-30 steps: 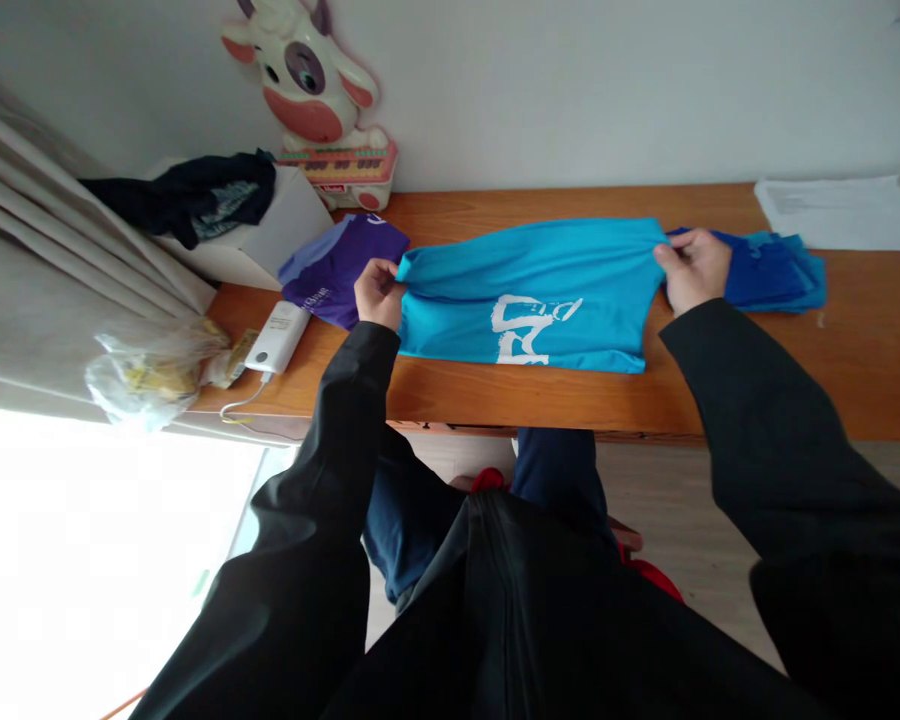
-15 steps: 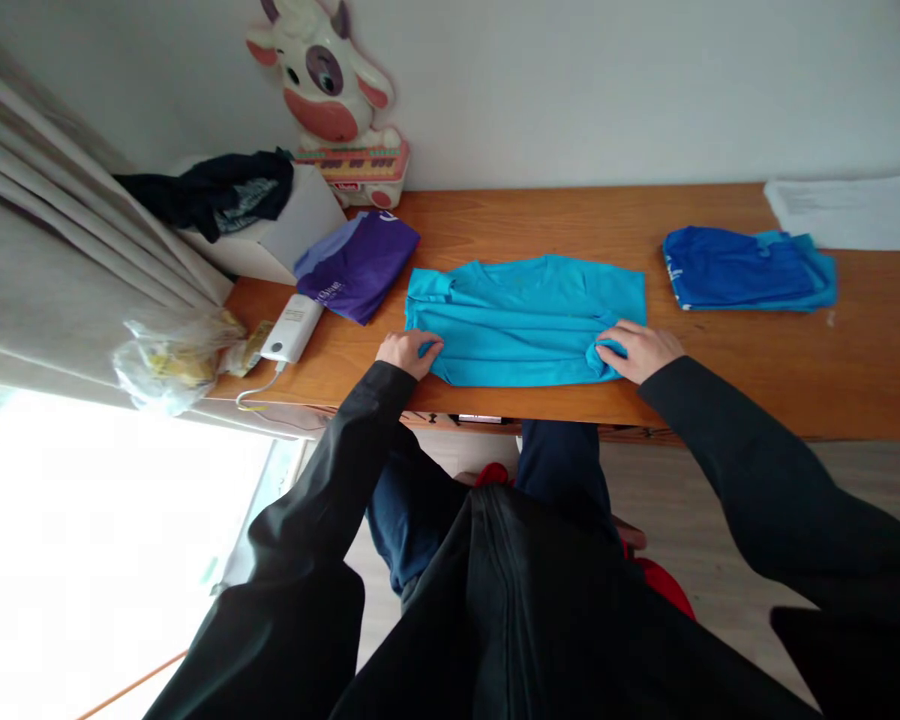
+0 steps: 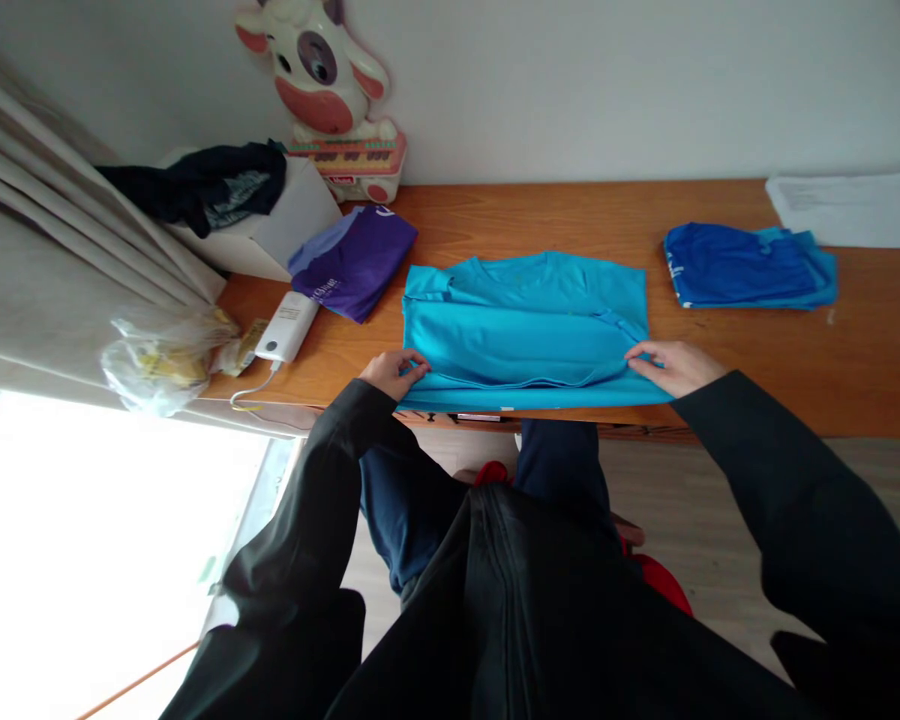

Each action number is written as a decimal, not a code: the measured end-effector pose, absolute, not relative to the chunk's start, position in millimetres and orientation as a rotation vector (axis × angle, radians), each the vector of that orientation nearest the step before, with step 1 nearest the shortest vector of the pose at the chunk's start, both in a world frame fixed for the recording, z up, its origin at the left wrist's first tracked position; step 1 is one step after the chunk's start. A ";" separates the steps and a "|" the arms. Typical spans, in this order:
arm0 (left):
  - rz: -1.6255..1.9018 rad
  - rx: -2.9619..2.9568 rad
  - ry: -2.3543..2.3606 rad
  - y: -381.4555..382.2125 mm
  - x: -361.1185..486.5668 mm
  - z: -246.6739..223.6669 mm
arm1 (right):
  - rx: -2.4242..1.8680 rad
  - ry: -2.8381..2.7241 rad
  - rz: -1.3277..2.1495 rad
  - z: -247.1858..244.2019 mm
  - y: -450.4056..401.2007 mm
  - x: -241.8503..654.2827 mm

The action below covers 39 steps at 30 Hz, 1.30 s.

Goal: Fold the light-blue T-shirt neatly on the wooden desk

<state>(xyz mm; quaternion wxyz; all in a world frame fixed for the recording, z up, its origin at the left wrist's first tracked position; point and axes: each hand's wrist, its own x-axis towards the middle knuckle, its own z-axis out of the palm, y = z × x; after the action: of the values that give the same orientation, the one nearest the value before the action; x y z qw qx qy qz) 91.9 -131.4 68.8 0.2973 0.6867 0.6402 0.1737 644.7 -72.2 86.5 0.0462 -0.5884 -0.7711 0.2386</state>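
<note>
A bright blue T-shirt (image 3: 521, 335) lies partly folded on the wooden desk, its neckline toward the wall. Its lower part is doubled over, with a loose hem edge running across near the front of the desk. At the near left corner my left hand (image 3: 395, 374) pinches the fabric between thumb and fingers. My right hand (image 3: 675, 367) is at the near right side, thumb and fingertips closed on the hem there.
Folded blue shirts (image 3: 750, 266) lie to the right, beside white paper (image 3: 851, 210). On the left are a folded purple shirt (image 3: 360, 262), a white power bank (image 3: 288, 327) with cable, a plastic bag (image 3: 157, 365), a white box (image 3: 300, 215) and a cow toy keyboard (image 3: 349, 160).
Both hands have moved outward and slightly apart. The shirt's lower edge now spreads wider and nearer the desk's front edge, and its folded panel lies flatter.
</note>
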 end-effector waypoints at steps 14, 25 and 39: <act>0.684 2.242 1.595 -110.8 110.3 37.7 | -1.549 -2.381 0.203 52.5 -77.9 634.7; 0.412 2.291 1.705 -144.6 111.8 36.1 | -1.464 -2.517 0.219 39.8 -98.8 644.4; 0.604 2.346 1.592 -159.5 113.3 36.5 | -1.419 -2.393 0.346 48.5 -120.3 641.3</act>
<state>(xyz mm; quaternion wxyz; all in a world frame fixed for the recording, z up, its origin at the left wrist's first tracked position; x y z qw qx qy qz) 113.3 -159.5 36.5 0.1213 0.8033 0.5452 0.2068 641.3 -120.3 48.5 0.1682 -0.4988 -0.8415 0.1218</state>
